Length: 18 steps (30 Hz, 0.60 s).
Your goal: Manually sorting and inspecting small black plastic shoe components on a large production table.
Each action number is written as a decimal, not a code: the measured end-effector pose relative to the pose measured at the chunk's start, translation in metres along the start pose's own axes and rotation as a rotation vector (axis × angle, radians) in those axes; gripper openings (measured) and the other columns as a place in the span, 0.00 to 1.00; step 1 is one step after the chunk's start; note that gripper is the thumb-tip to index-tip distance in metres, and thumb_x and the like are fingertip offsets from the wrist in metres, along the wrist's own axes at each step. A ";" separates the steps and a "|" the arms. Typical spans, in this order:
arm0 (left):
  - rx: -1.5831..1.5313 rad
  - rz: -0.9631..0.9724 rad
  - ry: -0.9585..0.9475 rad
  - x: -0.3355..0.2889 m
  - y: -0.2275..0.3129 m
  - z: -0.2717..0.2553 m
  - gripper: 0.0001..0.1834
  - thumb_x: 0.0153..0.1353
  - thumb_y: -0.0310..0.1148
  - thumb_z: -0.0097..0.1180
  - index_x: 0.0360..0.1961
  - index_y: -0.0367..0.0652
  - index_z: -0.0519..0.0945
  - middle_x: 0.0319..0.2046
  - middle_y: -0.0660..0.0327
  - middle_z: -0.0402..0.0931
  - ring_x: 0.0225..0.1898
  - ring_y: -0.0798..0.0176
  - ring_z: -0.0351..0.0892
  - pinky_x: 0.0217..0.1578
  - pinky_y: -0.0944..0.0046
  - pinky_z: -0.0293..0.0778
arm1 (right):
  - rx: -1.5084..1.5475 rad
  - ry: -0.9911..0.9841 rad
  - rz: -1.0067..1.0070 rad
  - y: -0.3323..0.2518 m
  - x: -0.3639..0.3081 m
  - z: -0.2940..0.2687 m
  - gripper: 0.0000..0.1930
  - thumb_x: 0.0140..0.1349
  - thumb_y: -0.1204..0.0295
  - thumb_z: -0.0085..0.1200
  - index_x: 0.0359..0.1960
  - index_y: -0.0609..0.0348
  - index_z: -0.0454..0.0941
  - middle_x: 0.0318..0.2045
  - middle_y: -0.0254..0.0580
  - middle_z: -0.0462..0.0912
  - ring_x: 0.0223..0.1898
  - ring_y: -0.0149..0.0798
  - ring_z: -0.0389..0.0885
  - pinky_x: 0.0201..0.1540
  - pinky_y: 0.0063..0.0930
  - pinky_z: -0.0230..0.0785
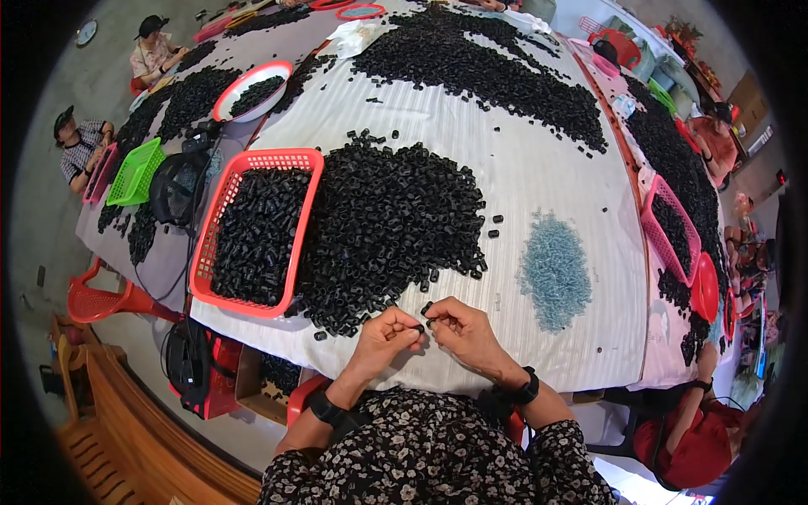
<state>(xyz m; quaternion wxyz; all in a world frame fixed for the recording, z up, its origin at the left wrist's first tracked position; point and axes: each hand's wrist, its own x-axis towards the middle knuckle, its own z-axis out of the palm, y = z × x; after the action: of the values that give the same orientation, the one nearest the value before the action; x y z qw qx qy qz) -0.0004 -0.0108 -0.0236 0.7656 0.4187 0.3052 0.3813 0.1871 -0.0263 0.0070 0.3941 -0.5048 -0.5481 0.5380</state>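
Observation:
Both hands meet over the near edge of the white-covered table. My left hand (389, 335) is closed, with a small black cylindrical plastic piece (419, 329) pinched in its fingertips. Close beside it, my right hand (461, 332) is closed too, its fingers on another small black piece (427, 310). Whether a clear piece is between the fingertips is too small to tell. Ahead and to the left spreads a big heap of black plastic pieces (387, 219). Right of my hands lies a pile of small clear bluish pieces (554, 273).
A red basket (310, 227) full of black pieces stands left of the heap. More black pieces (488, 76) cover the far table. A white basin (282, 97), a green basket (135, 172) and a pink basket (673, 227) stand around. Several people sit at neighbouring tables.

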 end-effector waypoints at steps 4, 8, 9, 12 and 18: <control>0.042 0.022 0.006 -0.001 0.000 0.003 0.05 0.62 0.23 0.50 0.39 0.35 0.72 0.32 0.58 0.79 0.30 0.73 0.77 0.34 0.73 0.75 | -0.021 0.009 -0.045 -0.008 0.000 0.002 0.05 0.58 0.79 0.51 0.37 0.63 0.74 0.25 0.26 0.72 0.26 0.17 0.65 0.27 0.13 0.59; 0.091 0.040 0.024 -0.001 -0.001 0.003 0.05 0.62 0.22 0.51 0.38 0.35 0.72 0.32 0.59 0.79 0.30 0.73 0.77 0.34 0.74 0.75 | -0.048 -0.001 -0.026 -0.012 -0.002 0.003 0.05 0.58 0.79 0.51 0.36 0.62 0.74 0.25 0.26 0.71 0.25 0.17 0.64 0.27 0.13 0.59; 0.090 0.039 0.023 -0.001 0.000 0.004 0.05 0.62 0.22 0.51 0.38 0.35 0.72 0.32 0.59 0.79 0.30 0.73 0.77 0.34 0.74 0.75 | -0.060 0.004 -0.034 -0.012 -0.002 0.003 0.04 0.58 0.78 0.51 0.35 0.62 0.74 0.24 0.26 0.71 0.25 0.17 0.64 0.27 0.13 0.59; 0.147 0.056 0.033 -0.002 0.002 0.007 0.05 0.61 0.22 0.51 0.38 0.34 0.72 0.32 0.59 0.79 0.31 0.74 0.77 0.33 0.75 0.75 | -0.099 -0.002 -0.048 -0.013 -0.002 0.002 0.04 0.58 0.78 0.52 0.35 0.62 0.74 0.23 0.26 0.70 0.25 0.18 0.64 0.26 0.14 0.58; 0.211 0.099 0.047 -0.003 0.002 0.008 0.04 0.60 0.21 0.53 0.36 0.34 0.73 0.31 0.61 0.78 0.30 0.75 0.76 0.32 0.75 0.74 | -0.138 -0.047 -0.022 -0.016 -0.004 0.002 0.03 0.59 0.76 0.50 0.34 0.61 0.72 0.21 0.29 0.70 0.24 0.20 0.65 0.25 0.17 0.60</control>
<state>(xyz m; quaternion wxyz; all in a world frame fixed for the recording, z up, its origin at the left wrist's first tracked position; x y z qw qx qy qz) 0.0036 -0.0160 -0.0179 0.6900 0.5025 0.3406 0.3940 0.1841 -0.0290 0.0230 0.3514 -0.5120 -0.5985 0.5060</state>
